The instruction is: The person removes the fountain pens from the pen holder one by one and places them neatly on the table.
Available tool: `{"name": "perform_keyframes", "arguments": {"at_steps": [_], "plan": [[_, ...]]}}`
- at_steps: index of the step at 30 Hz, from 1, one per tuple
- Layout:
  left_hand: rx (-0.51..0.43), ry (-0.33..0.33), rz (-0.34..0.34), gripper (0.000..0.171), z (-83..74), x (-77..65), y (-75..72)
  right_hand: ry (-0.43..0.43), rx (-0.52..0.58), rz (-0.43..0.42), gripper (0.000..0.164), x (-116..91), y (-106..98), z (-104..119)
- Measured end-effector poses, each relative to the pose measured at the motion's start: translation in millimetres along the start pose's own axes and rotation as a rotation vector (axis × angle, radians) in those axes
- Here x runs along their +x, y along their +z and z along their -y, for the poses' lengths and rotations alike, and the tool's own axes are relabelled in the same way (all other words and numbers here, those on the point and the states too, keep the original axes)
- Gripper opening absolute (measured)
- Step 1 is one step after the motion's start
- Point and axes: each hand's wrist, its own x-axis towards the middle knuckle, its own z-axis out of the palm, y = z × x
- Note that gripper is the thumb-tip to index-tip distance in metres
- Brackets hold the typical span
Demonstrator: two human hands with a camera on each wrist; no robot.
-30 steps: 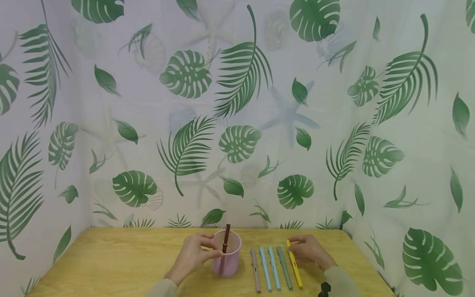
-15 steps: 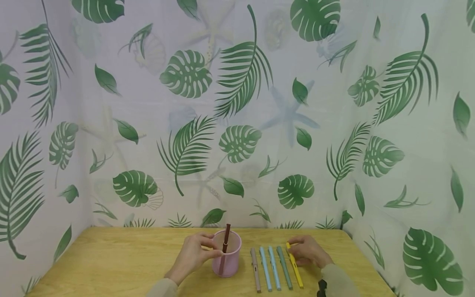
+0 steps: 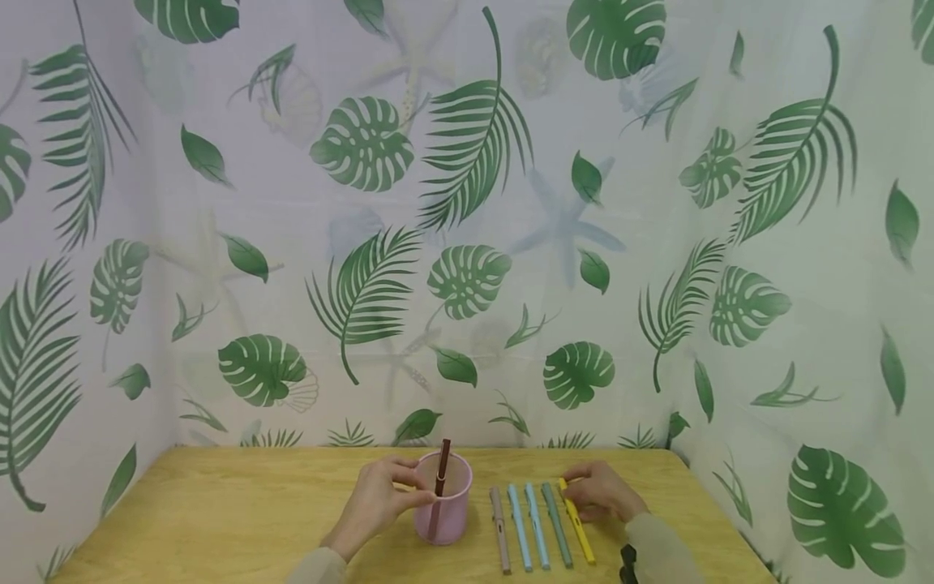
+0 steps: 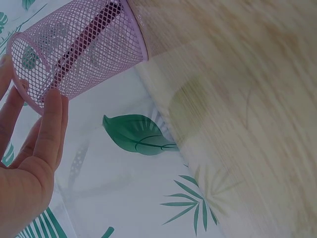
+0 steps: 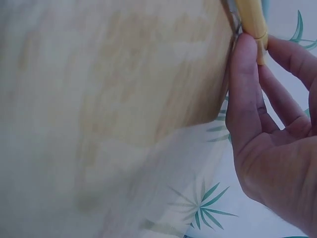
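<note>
A pink mesh pen cup [image 3: 454,519] stands upright on the table, a dark red-brown pen [image 3: 443,464] leaning inside it and poking above the rim. My left hand [image 3: 377,496] holds the cup at its rim; in the left wrist view, fingers [image 4: 52,116] rest against the mesh [image 4: 99,59]. To the cup's right, several pens lie side by side: a brownish one [image 3: 499,535], two light blue ones [image 3: 520,535] and a green one [image 3: 558,527]. Rightmost is a yellow pen [image 3: 580,535], whose far end my right hand [image 3: 604,491] pinches between thumb and fingers.
The wood-grain table [image 3: 241,519] ends at the back against a white curtain [image 3: 467,389] printed with green leaves. The curtain also rises along both sides. A small black object [image 3: 628,561] shows at the right sleeve [image 3: 660,551].
My right hand and sleeve have shifted slightly left, and the yellow pen's far end sits slightly lower in view. The left hand keeps its hold on the cup.
</note>
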Motion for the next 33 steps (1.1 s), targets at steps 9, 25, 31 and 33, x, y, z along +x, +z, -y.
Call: {"name": "perform_keyframes", "arguments": {"at_steps": [9, 25, 31, 33], "plan": [[-0.002, 0.009, -0.006, 0.013, 2.6, 0.5, 2.0, -0.005, -0.006, 0.018, 0.039, -1.4, -1.1, 0.9], [0.003, 0.017, -0.003, 0.014, 3.9, 4.3, 1.5, 0.002, 0.017, 0.008, 0.037, 1.6, -1.1, -0.1], [0.003, 0.004, 0.007, 0.015, 5.1, 2.2, 0.7, 0.006, 0.023, 0.01, 0.039, 0.8, 0.8, -0.7], [-0.001, 0.001, 0.009, 0.014, 5.2, 2.0, 0.4, 0.006, 0.029, 0.006, 0.039, 1.3, 1.8, -0.9]]}}
